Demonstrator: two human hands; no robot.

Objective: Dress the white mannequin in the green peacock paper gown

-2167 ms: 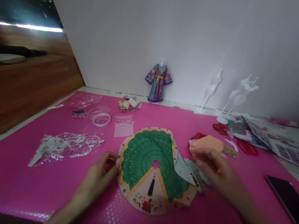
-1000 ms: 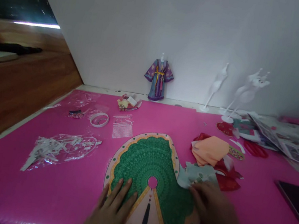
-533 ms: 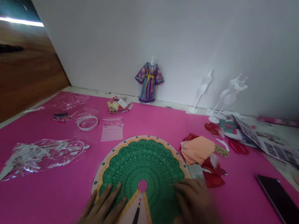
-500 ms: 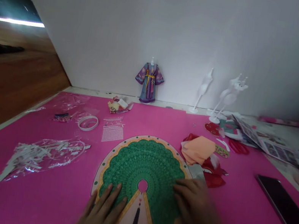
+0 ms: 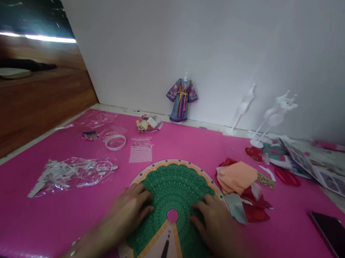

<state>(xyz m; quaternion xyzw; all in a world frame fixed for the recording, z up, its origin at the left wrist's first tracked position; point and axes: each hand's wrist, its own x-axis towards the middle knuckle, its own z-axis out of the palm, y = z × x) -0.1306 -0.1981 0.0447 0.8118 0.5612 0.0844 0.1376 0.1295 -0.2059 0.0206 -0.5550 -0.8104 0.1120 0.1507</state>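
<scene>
A round sheet (image 5: 180,179) with a green scalloped pattern, an orange border and a small centre hole lies flat on the pink mat (image 5: 75,227). On its left side rests my left hand (image 5: 134,206), fingers bent and a little apart, a bracelet at the wrist. My right hand (image 5: 211,220) touches the right side of the sheet with its fingers spread. Neither hand holds anything that shows. Nearest my right hand are a peach cloth (image 5: 237,176) and red and grey cloth pieces (image 5: 255,211).
At the left lie a plastic bag of white strips (image 5: 67,173), a tape roll (image 5: 116,142) and a sheet of beads (image 5: 141,154). A robed doll form (image 5: 181,99) and white stands (image 5: 245,106) line the wall. A phone (image 5: 337,242) lies right.
My left hand has moved up along the left side of the sheet, its fingers more bent. My right hand is still on the right side. The camera view has shifted slightly left.
</scene>
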